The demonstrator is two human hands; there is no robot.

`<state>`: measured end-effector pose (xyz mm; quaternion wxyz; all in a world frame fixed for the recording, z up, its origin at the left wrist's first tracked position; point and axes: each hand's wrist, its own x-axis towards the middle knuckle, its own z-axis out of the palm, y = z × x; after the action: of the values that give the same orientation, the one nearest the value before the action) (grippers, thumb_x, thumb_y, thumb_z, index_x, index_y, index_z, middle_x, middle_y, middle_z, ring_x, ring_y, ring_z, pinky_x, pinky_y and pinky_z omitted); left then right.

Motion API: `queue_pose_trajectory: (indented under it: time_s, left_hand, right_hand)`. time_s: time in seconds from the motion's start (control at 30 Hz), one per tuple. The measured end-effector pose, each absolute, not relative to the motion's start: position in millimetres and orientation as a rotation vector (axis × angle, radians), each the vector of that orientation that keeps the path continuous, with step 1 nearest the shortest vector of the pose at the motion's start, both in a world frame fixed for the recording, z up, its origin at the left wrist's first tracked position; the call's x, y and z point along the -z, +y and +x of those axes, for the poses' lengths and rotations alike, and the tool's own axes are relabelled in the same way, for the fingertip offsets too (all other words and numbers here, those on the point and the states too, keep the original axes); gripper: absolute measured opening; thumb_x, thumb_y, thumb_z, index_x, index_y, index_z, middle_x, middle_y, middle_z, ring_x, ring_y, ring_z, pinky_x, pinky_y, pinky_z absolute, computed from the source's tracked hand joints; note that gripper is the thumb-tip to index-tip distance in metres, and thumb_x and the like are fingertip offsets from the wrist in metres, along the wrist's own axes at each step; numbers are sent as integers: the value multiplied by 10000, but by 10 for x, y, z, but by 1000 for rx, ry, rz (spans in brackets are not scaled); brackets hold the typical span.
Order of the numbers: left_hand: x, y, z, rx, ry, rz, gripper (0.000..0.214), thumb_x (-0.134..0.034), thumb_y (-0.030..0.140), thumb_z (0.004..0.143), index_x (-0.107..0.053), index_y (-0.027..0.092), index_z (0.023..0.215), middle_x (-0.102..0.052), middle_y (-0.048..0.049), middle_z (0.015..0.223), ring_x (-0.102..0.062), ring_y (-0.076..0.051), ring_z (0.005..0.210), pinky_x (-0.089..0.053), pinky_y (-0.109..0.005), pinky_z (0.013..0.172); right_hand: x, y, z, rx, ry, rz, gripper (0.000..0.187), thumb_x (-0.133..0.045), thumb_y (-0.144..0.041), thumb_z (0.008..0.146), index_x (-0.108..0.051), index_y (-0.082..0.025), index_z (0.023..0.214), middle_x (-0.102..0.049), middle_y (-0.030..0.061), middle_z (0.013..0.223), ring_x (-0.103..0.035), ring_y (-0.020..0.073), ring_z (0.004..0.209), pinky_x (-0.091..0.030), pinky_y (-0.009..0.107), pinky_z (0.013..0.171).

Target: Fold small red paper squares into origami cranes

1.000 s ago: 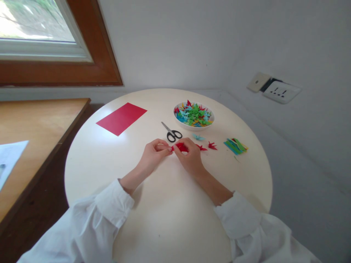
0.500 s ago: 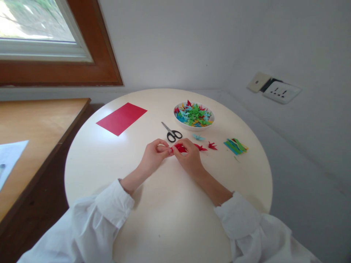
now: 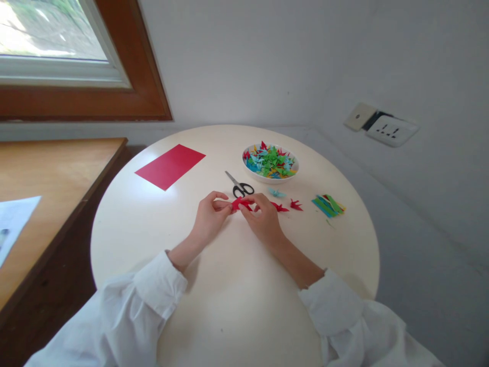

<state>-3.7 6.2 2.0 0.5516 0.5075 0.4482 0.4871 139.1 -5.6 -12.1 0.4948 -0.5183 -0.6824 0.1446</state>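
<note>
A small piece of red folded paper [image 3: 240, 203] is pinched between my two hands, just above the table. My left hand [image 3: 211, 214] grips its left end between thumb and finger. On the other side, my right hand [image 3: 263, 216] holds it with thumb and forefinger and partly hides it. Right behind the paper lie scissors [image 3: 240, 186] with black handles, blades pointing away to the left. Beside my right hand are a red paper crane [image 3: 281, 208], another red crane [image 3: 296, 205] and a light blue crane [image 3: 276, 192].
A white bowl [image 3: 267, 179] full of colourful paper cranes stands at the back of the round table [image 3: 229, 295]. Paper strips [image 3: 328, 205] are stacked at the right. A red sheet [image 3: 171, 166] lies back left. A wooden desk [image 3: 57, 168] with a paper [image 3: 17, 219] stands further left.
My left fingers have shifted slightly left along the red paper, and more of it shows between my hands. My right hand has stayed nearly in place.
</note>
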Motion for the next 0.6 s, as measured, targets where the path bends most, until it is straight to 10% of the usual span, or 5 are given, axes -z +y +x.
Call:
queue_pose_trajectory:
  time_s: [0.4,0.6]
  left_hand:
    - [2,44,-28,-1239,1038,1637,242,-570,136,690,-567,173,929,-637,-70,983,-620,-170,890,-485,-309,806]
    - [-6,61,-37,-1166,1008,1615,111,-577,164,715,-623,159,815,-653,-56,811,-615,-165,752,-491,-292,712]
  right_hand:
    - [103,-65,1406,-629,-1473,-1232,104,-546,-222,733,-630,-179,776,-673,29,766,-551,137,631,-441,268,601]
    - [151,-34,1398,-874,-1330,-1129,114,-601,-261,696,-646,-176,758,-685,36,747,-619,157,681,-499,287,661]
